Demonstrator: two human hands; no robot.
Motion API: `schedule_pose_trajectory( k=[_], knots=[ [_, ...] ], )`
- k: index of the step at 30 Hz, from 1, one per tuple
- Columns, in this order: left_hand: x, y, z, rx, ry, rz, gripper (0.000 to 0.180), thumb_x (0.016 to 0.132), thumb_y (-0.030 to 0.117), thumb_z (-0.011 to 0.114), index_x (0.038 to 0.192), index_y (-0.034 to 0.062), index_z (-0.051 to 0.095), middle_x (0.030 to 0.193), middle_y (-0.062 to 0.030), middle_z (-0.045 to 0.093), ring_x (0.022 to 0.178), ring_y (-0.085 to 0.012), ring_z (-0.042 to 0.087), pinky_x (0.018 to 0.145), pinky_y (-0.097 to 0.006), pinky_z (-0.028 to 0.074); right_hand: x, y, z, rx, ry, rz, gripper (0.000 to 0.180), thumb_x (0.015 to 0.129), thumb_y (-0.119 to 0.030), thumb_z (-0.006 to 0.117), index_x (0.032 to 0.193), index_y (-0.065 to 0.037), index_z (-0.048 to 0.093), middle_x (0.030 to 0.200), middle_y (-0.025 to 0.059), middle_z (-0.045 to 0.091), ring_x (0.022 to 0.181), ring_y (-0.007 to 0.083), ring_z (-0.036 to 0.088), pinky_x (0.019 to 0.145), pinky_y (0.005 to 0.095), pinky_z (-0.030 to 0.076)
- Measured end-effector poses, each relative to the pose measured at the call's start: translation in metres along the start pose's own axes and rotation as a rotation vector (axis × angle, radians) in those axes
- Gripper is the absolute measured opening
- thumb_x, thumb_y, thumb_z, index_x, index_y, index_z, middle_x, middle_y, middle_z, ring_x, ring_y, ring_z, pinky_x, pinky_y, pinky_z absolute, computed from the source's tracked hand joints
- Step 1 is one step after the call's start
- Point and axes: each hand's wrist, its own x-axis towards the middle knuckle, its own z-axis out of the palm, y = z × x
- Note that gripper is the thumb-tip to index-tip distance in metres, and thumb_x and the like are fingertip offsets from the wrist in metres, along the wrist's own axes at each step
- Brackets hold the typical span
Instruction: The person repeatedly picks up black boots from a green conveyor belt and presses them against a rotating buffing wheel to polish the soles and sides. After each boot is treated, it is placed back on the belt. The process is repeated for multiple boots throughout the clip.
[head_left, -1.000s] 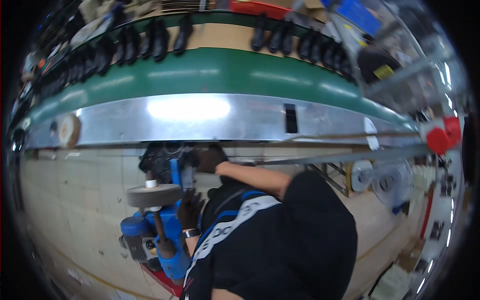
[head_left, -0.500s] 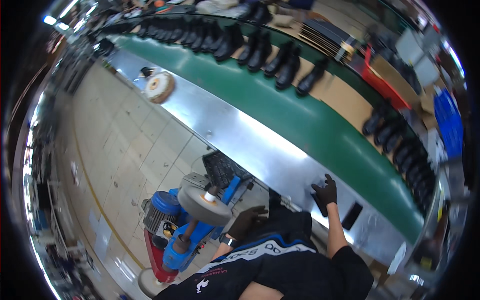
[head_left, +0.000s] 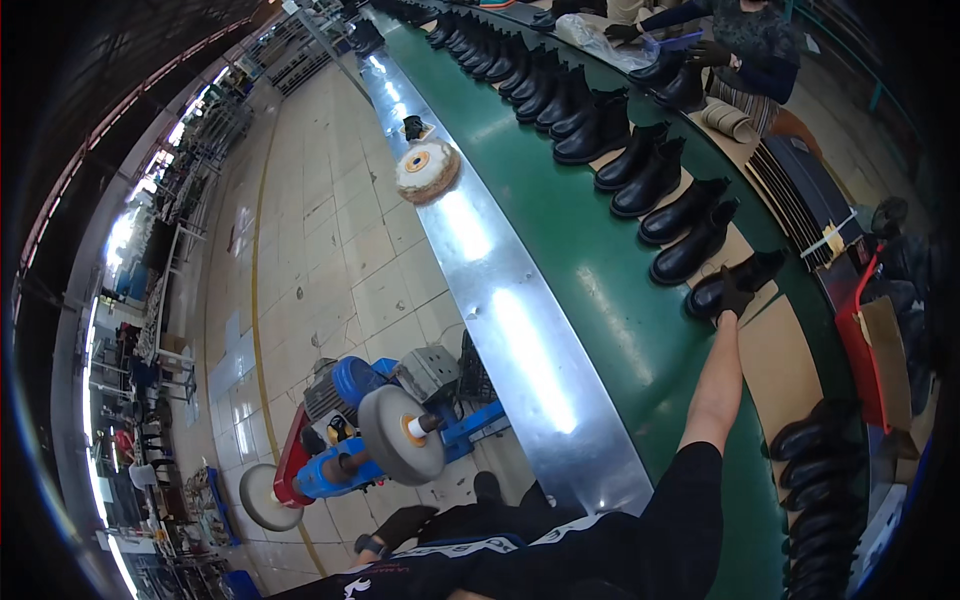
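My right hand, in a dark glove, reaches across the green conveyor belt and grips the instep of a black ankle boot. This boot lies with its toe toward me on a tan cardboard sheet. Beyond it runs a row of similar black boots, partly standing on cardboard. My left hand, also gloved, hangs low by my body, its fingers stretched out and holding nothing. Left of it stands a blue polishing machine with a grey wheel.
A shiny metal ledge edges the belt, with a pale buffing wheel farther along. More black boots are lined up at the right. Across the belt, a co-worker's gloved hand is by other boots. A red crate stands beyond.
My right hand has left the metal ledge and moved out over the belt to the boot. The view has swung right. My left hand stays low by my body.
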Motion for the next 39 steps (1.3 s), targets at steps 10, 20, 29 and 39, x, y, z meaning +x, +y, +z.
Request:
schedule_pose_trajectory(
  k=[10, 20, 29, 39],
  knots=[
    [0.049, 0.065, 0.023, 0.923, 0.041, 0.748, 0.035, 0.091, 0.01, 0.052, 0.125, 0.0042, 0.058, 0.131, -0.0136, 0.057, 0.116, -0.0297, 0.058, 0.098, -0.038, 0.047, -0.028, -0.016, -0.076, 0.447, -0.191, -0.017, 0.079, 0.068, -0.027, 0.082, 0.131, 0.003, 0.047, 0.125, 0.0137, 0.056, 0.108, 0.0269, 0.058, 0.095, 0.0411, 0.049],
    [0.051, 0.191, 0.073, -0.163, -0.547, 0.921, 0.048, 0.103, 0.022, 0.045, 0.147, 0.01, 0.033, 0.142, -0.0098, 0.047, 0.126, -0.0199, 0.05, 0.102, -0.037, 0.044, -0.481, -0.106, -0.16, 0.296, -0.696, -0.128, 0.05, 0.072, -0.009, 0.082, 0.116, 0.001, 0.06, 0.111, 0.0097, 0.065, 0.099, 0.0195, 0.062, 0.088, 0.0345, 0.051],
    [0.051, 0.054, -0.028, 0.406, 0.179, 1.184, 0.062, 0.091, 0.034, 0.061, 0.141, 0.0055, 0.039, 0.141, -0.0122, 0.046, 0.132, -0.0246, 0.043, 0.11, -0.04, 0.036, -0.58, -0.214, -0.251, -0.233, -0.905, -0.605, 0.11, 0.058, -0.028, 0.092, 0.145, -0.001, 0.03, 0.147, 0.0195, 0.036, 0.132, 0.0299, 0.041, 0.11, 0.0397, 0.036],
    [0.082, -0.003, -0.007, 0.431, -0.236, 0.968, 0.051, 0.09, 0.034, 0.06, 0.131, 0.0073, 0.046, 0.13, -0.013, 0.052, 0.123, -0.0259, 0.048, 0.108, -0.043, 0.036, -0.657, -0.231, -0.284, -0.869, -1.513, -0.761, 0.08, 0.064, -0.033, 0.086, 0.131, -0.003, 0.053, 0.123, 0.0182, 0.06, 0.115, 0.0298, 0.056, 0.099, 0.0385, 0.044]
  ],
)
